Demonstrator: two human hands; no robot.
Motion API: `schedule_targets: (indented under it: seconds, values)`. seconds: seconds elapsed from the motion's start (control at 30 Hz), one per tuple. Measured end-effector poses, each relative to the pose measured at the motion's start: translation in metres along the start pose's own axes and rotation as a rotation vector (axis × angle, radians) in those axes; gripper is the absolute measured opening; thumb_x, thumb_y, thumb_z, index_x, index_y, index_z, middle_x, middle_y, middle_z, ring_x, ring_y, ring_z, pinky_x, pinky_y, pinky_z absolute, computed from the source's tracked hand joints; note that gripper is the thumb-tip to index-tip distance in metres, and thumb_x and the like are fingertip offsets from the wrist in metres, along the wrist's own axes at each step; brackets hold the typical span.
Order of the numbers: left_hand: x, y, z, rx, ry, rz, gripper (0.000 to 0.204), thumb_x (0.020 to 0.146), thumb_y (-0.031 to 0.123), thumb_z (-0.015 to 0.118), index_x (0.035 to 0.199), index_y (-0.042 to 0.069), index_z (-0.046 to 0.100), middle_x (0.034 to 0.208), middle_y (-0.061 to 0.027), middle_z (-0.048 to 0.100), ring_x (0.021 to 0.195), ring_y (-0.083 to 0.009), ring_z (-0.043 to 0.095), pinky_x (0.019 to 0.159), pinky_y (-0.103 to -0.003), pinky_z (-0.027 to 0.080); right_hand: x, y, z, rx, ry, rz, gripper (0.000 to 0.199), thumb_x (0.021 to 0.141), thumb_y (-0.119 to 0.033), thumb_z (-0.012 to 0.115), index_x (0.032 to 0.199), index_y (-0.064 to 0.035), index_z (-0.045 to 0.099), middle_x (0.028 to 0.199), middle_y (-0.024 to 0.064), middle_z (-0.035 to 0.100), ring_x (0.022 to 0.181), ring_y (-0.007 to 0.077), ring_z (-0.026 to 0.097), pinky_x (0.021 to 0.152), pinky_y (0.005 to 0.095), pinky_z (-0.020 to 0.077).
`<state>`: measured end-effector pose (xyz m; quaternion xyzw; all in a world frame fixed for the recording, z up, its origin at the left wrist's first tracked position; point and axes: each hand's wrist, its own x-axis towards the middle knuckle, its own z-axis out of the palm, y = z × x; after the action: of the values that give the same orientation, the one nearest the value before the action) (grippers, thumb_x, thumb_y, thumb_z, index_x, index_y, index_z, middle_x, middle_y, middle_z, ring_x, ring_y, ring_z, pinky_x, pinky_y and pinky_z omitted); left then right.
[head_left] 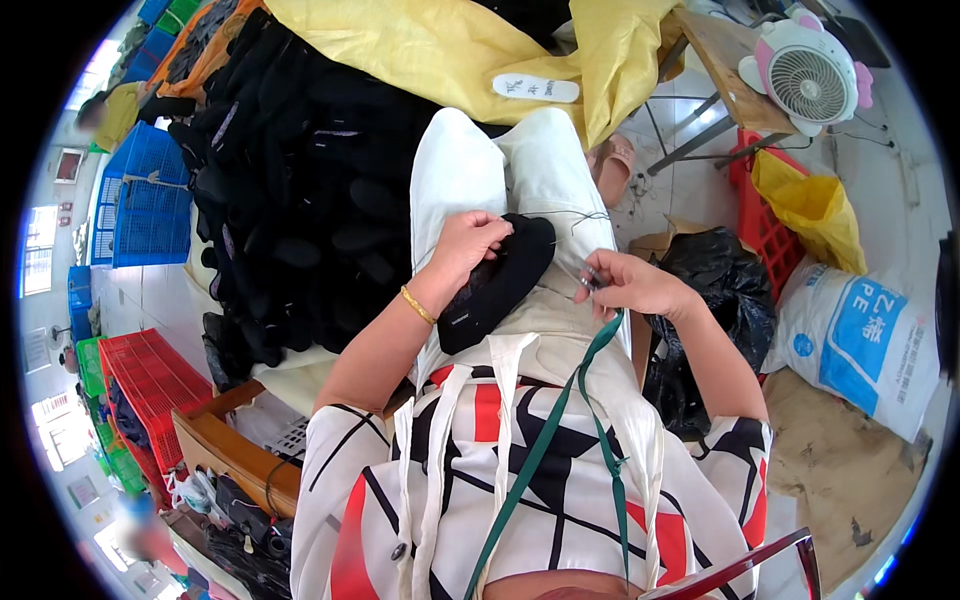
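Note:
My left hand (466, 245) is closed on the edge of a black cloth shoe (515, 280), which lies tilted across my lap with its opening toward that hand. A dark thread (572, 213) runs from the shoe's far end to the right. Off to the right, apart from the shoe, my right hand (640, 288) has its fingers closed around a small shiny metal tool (594, 279); its exact kind is hidden by the fingers. A green ribbon (548, 425) hangs round my neck and reaches up to just under that hand. White cloth (455, 165) covers my legs.
A big heap of black shoes (300, 190) lies left of my legs. Beyond my knees are a yellow sheet (400, 50) and a white insole (535, 88). To the right stand a wooden table (725, 75) with a fan (808, 80), a black plastic bag (710, 270) and a white sack (860, 340).

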<state>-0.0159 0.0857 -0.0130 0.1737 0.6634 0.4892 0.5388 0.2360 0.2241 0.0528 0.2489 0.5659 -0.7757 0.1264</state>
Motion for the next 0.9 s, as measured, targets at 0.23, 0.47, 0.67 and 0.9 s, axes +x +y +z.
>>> schedule_targets:
  seconds: [0.23, 0.47, 0.67, 0.9]
  values:
    - [0.001, 0.002, -0.001, -0.001, -0.019, -0.017, 0.015, 0.087, 0.018, 0.071, 0.089, 0.004, 0.071, 0.079, 0.0001, 0.065, 0.07, -0.0075, 0.056, 0.062, -0.022, 0.047, 0.052, -0.013, 0.019, -0.856, 0.395, -0.386, 0.02, 0.095, -0.022, 0.06, 0.095, -0.0044, 0.069, 0.082, 0.0094, 0.068, 0.076, 0.0216, 0.067, 0.069, 0.0334, 0.0514]
    - [0.002, 0.001, -0.003, -0.043, -0.038, -0.033, 0.014, 0.089, 0.019, 0.07, 0.088, 0.005, 0.07, 0.078, 0.001, 0.064, 0.069, -0.0072, 0.055, 0.063, -0.022, 0.046, 0.073, -0.025, 0.039, -1.274, 0.545, -0.333, 0.025, 0.088, -0.033, 0.067, 0.088, -0.0086, 0.07, 0.082, 0.0086, 0.064, 0.078, 0.0294, 0.066, 0.066, 0.0405, 0.0535]
    - [0.002, 0.0, -0.003, -0.049, -0.035, -0.04, 0.014, 0.089, 0.019, 0.069, 0.088, 0.005, 0.07, 0.079, 0.0013, 0.064, 0.07, -0.0072, 0.055, 0.063, -0.022, 0.046, 0.082, -0.019, 0.037, -1.303, 0.573, -0.374, 0.024, 0.086, -0.033, 0.069, 0.081, -0.0093, 0.068, 0.079, 0.0078, 0.062, 0.075, 0.0294, 0.066, 0.063, 0.0414, 0.0525]
    - [-0.001, 0.006, -0.002, -0.056, -0.023, -0.046, 0.014, 0.089, 0.019, 0.069, 0.089, 0.005, 0.07, 0.079, 0.0011, 0.064, 0.07, -0.0075, 0.055, 0.063, -0.022, 0.047, 0.089, -0.017, 0.036, -1.293, 0.589, -0.412, 0.026, 0.085, -0.032, 0.07, 0.076, -0.0083, 0.067, 0.075, 0.0083, 0.06, 0.07, 0.03, 0.065, 0.059, 0.0421, 0.0511]
